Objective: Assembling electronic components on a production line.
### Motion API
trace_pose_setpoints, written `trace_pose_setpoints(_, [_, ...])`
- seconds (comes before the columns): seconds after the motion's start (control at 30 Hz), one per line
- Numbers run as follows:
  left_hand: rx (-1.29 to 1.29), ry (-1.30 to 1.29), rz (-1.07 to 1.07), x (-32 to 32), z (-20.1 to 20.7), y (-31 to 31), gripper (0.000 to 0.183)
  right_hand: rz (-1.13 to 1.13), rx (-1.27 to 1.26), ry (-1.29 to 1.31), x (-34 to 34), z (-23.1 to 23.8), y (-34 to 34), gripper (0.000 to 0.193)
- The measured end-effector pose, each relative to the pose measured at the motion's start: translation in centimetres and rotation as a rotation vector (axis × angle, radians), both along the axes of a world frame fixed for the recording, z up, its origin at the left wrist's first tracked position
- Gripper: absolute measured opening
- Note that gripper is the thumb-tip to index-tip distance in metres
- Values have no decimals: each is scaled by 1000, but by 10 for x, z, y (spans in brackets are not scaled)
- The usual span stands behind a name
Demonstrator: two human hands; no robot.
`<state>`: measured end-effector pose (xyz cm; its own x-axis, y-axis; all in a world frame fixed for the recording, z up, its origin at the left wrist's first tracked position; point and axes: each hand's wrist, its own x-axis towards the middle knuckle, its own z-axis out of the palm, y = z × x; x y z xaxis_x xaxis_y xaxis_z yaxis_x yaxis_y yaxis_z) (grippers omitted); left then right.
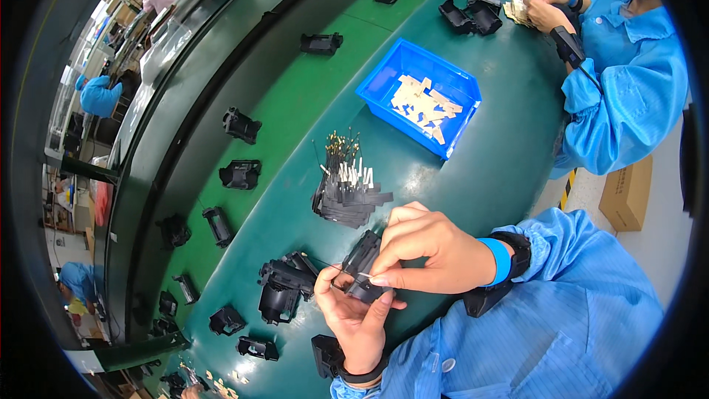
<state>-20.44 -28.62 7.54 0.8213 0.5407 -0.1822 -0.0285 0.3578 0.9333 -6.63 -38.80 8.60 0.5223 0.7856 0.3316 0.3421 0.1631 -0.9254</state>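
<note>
My left hand (358,321) holds a black plastic housing (361,253) from below, its fingers curled round the part. Over the housing, my right hand (432,251) pinches a small white piece (363,275) against its surface; the fingertips partly hide it. A thin dark wire sticks out beside the left fingers. Just beyond my hands lies a bundle of flat black strips (347,207) with white sections and thin wires with brass-coloured ends. Several more black housings (281,288) rest to the left of my hands.
A blue bin (421,137) with pale paper-like pieces stands farther along the dark green table (509,118). Black housings (240,174) sit spaced out on the green belt (295,96) at the left. A co-worker's hands (546,9) hold a pale stack (519,11) at far right.
</note>
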Motion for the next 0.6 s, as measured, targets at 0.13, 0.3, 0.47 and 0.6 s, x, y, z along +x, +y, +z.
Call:
trace_pose_setpoints(0.13, [-26, -13, -46, 2, -1, -1, 64, -8, -34, -32, 1, -1, -2, 7])
trace_pose_setpoints(0.3, [-75, -13, -71, 4, -1, -2, 64, -12, -36, -12, 0, -3, -2, 9])
trace_pose_setpoints(0.47, [-40, -38, -6, 11, 2, -6, 63, -21, -56, 5, 1, -5, -5, 10])
trace_pose_setpoints(0.6, [-30, -23, -19, 11, 4, -7, 63, -2, -55, 50, 1, -7, -5, 10])
